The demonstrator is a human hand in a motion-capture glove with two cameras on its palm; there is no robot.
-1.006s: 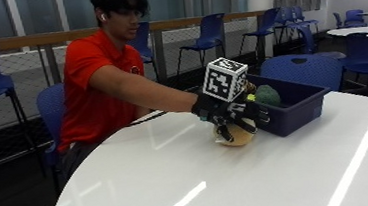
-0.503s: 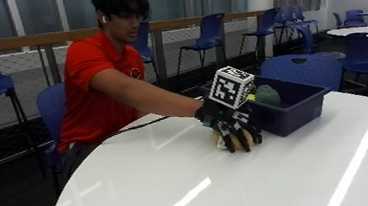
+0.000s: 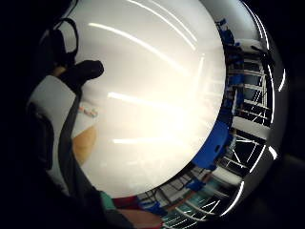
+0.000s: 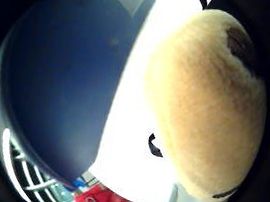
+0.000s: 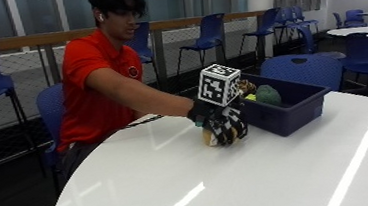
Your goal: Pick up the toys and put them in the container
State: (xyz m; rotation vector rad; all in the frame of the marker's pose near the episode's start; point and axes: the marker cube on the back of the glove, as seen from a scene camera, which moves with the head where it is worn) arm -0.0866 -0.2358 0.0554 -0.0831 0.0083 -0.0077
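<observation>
Blue chairs (image 5: 208,33) and a railing with mesh panels line the room behind a round white table (image 5: 257,177). A person in a red shirt (image 5: 96,90) sits at the far edge of the table and reaches the right arm across it.

Hand position: the gloved right hand (image 5: 222,122) is low over the tabletop, fingers pointing down and curled around a tan plush toy (image 5: 208,137), of which only a small part shows beneath the fingers in the outside view. The toy appears to touch the table surface, though contact cannot be confirmed.

Palm views: the thumb-side view shows the tan plush toy (image 4: 210,106) close against the palm, with a darker patch near one end. The dark blue wall of the container (image 4: 67,76) stands just beside it, with white tabletop between them.

Container: the dark blue container (image 5: 288,106) rests on the table just beside the hand, on the side away from the person. A green toy (image 5: 268,95) and a yellowish toy (image 5: 250,97) lie inside it.
</observation>
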